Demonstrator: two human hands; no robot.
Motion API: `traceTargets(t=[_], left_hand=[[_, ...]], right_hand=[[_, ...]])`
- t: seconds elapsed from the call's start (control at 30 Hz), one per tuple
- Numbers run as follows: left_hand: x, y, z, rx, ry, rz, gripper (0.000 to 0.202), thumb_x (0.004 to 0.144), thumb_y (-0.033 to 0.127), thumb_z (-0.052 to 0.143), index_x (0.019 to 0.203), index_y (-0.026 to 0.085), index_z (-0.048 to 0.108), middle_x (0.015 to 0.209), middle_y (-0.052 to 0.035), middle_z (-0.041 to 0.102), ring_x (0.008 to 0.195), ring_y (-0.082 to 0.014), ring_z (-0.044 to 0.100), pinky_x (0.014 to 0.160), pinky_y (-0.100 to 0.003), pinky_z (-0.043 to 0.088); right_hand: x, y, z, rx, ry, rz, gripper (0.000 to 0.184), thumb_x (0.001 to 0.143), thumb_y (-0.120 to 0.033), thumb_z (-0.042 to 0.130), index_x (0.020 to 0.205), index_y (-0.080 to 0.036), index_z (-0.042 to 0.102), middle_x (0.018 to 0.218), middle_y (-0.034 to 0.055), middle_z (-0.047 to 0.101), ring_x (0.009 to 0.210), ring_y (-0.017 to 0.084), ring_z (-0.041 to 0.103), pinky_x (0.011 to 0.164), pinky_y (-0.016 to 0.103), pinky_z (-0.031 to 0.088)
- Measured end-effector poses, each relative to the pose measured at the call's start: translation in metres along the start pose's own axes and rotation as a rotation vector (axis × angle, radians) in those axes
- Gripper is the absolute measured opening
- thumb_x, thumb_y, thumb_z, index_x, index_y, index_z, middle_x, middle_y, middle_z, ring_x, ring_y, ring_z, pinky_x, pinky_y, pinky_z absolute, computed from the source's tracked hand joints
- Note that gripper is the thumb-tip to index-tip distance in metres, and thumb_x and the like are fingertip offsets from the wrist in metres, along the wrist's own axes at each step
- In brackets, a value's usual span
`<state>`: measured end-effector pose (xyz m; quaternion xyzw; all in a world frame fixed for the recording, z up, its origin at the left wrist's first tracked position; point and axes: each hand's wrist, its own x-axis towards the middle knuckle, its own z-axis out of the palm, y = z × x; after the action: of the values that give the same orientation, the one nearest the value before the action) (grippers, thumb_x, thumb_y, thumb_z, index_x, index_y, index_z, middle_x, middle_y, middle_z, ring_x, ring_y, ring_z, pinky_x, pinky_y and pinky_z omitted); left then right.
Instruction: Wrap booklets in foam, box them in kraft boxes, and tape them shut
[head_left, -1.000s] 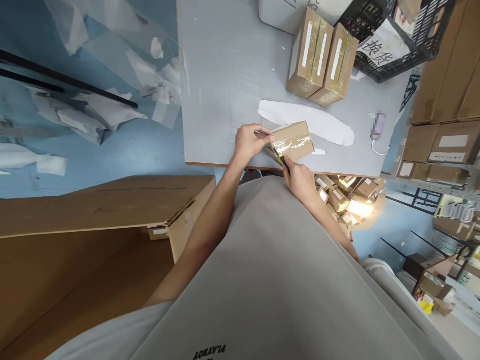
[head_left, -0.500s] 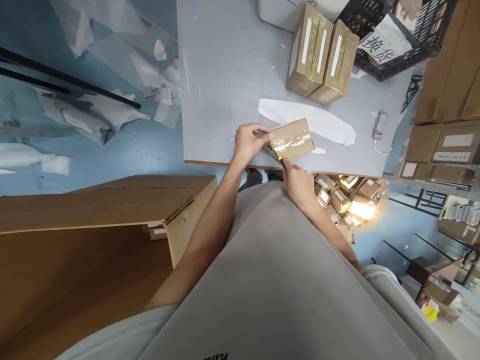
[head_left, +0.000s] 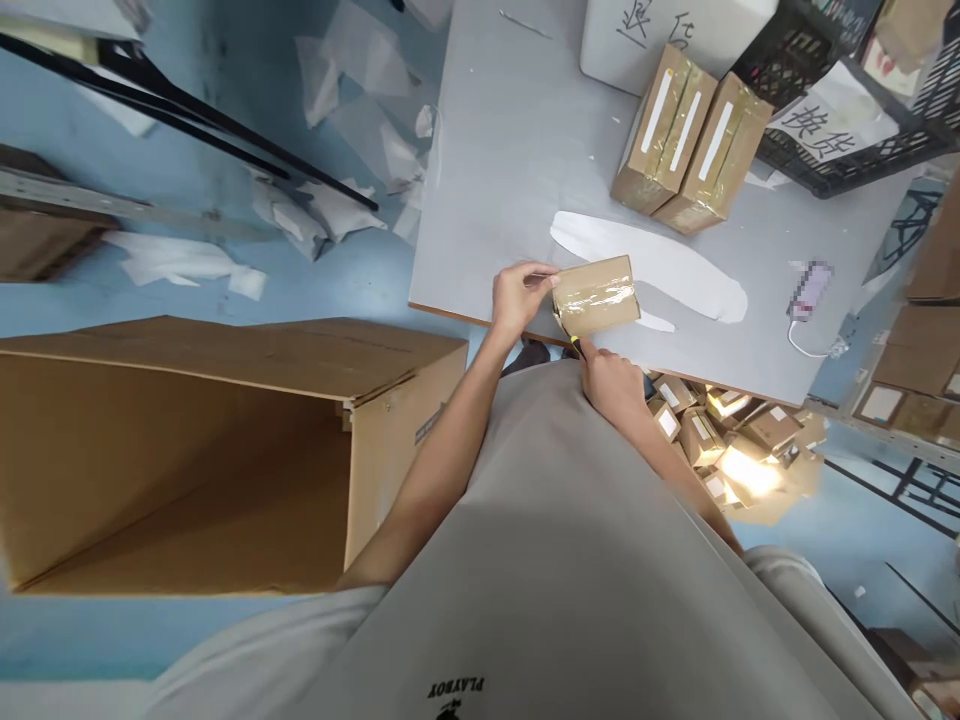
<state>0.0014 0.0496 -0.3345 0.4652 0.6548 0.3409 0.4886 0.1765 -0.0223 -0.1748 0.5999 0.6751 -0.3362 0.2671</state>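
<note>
A small cardboard box (head_left: pixel 596 293) with shiny clear tape lies at the table's near edge. My left hand (head_left: pixel 516 300) pinches the box's left end between thumb and fingers. My right hand (head_left: pixel 613 382) is wrapped round a yellow-and-black utility knife (head_left: pixel 576 345), its tip at the box's near left corner. Whether the blade is in the cardboard cannot be made out. Just beyond the box lies a white paper sheet (head_left: pixel 652 262) with rounded ends.
Two taped cartons (head_left: pixel 667 130) stand farther back on the grey table (head_left: pixel 510 150), beside a white bin (head_left: pixel 622 50) and a black crate (head_left: pixel 825 185). A large open carton (head_left: pixel 405 450) is at my left. Several small boxes (head_left: pixel 701 435) are piled below the table at right.
My view has turned, so the table appears farther right. The knife and my right hand have drawn slightly toward my body along the box's left end. My left hand keeps its hold.
</note>
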Motion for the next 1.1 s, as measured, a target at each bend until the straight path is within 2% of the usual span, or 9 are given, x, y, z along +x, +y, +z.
traceTargets(t=[0.13,0.23,0.3,0.5,0.7,0.83,0.93,1.03,1.1], left_hand=[[-0.009,-0.002,0.005,-0.002,0.042,-0.011,0.042,0.099,0.052,0.077,0.124,0.019,0.083,0.133,-0.0134,0.083,0.122,-0.0269,0.081,0.109,-0.038,0.064],[-0.019,-0.009,0.006,-0.040,0.046,0.010,0.061,0.099,0.064,0.077,0.140,0.019,0.076,0.146,-0.0160,0.078,0.133,-0.0300,0.077,0.114,-0.044,0.064],[-0.025,-0.015,0.005,-0.054,0.032,0.054,0.069,0.096,0.069,0.078,0.145,0.020,0.075,0.153,-0.0168,0.074,0.138,-0.0318,0.075,0.119,-0.048,0.062],[-0.028,-0.021,-0.002,-0.015,-0.041,0.114,0.067,0.104,0.070,0.068,0.152,0.024,0.073,0.160,-0.0165,0.069,0.142,-0.0333,0.073,0.122,-0.052,0.061],[-0.032,-0.004,-0.002,0.220,-0.014,0.165,0.069,0.114,0.066,0.049,0.163,0.019,0.063,0.163,-0.0195,0.067,0.143,-0.0328,0.072,0.127,-0.053,0.057],[-0.034,0.024,0.016,0.460,0.064,0.253,0.062,0.119,0.059,0.038,0.164,0.023,0.061,0.171,-0.0157,0.061,0.165,-0.0343,0.052,0.141,-0.060,0.038],[-0.031,0.046,0.041,0.590,-0.078,0.370,0.056,0.119,0.054,0.041,0.162,0.026,0.063,0.178,-0.0115,0.053,0.173,-0.0354,0.038,0.144,-0.067,0.026],[-0.026,0.056,0.059,0.653,-0.253,0.457,0.050,0.119,0.048,0.042,0.157,0.029,0.067,0.181,-0.0093,0.049,0.175,-0.0345,0.035,0.144,-0.068,0.024],[-0.021,0.054,0.063,0.665,-0.300,0.488,0.049,0.118,0.045,0.041,0.158,0.029,0.066,0.183,-0.0103,0.047,0.175,-0.0342,0.035,0.144,-0.067,0.024]], right_hand=[[0.002,0.043,-0.006,0.217,0.207,-0.088,0.051,0.117,-0.036,0.044,0.166,-0.029,0.058,0.127,0.0140,0.085,0.109,0.035,0.081,0.094,0.040,0.059],[0.033,0.085,-0.001,0.417,0.461,-0.018,0.046,0.115,-0.050,0.051,0.146,-0.021,0.069,0.119,0.0150,0.084,0.107,0.034,0.079,0.094,0.039,0.058],[0.060,0.110,0.006,0.542,0.529,0.050,0.045,0.109,-0.059,0.060,0.125,-0.019,0.073,0.104,0.0128,0.082,0.097,0.032,0.078,0.089,0.038,0.058],[0.105,0.142,0.026,0.906,0.394,-0.019,0.039,0.100,-0.062,0.069,0.101,-0.023,0.067,0.074,-0.0035,0.068,0.061,0.021,0.072,0.067,0.029,0.054],[0.102,0.139,0.033,0.890,0.413,-0.040,0.033,0.107,-0.055,0.061,0.091,-0.026,0.060,0.067,-0.0054,0.064,0.062,0.022,0.075,0.069,0.028,0.053],[0.098,0.134,0.035,0.846,0.402,-0.018,0.032,0.111,-0.054,0.057,0.102,-0.024,0.066,0.074,-0.0015,0.072,0.069,0.024,0.078,0.075,0.030,0.058],[0.088,0.128,0.035,0.839,0.369,0.020,0.042,0.116,-0.051,0.046,0.130,-0.020,0.069,0.080,0.0017,0.078,0.068,0.024,0.078,0.079,0.032,0.061],[0.073,0.122,0.031,0.802,0.354,0.025,0.060,0.119,-0.045,0.033,0.170,-0.016,0.047,0.098,0.0066,0.085,0.070,0.022,0.080,0.085,0.033,0.064],[0.063,0.117,0.028,0.715,0.355,0.006,0.066,0.120,-0.042,0.030,0.181,-0.016,0.033,0.111,0.0101,0.087,0.080,0.024,0.084,0.091,0.035,0.065]])
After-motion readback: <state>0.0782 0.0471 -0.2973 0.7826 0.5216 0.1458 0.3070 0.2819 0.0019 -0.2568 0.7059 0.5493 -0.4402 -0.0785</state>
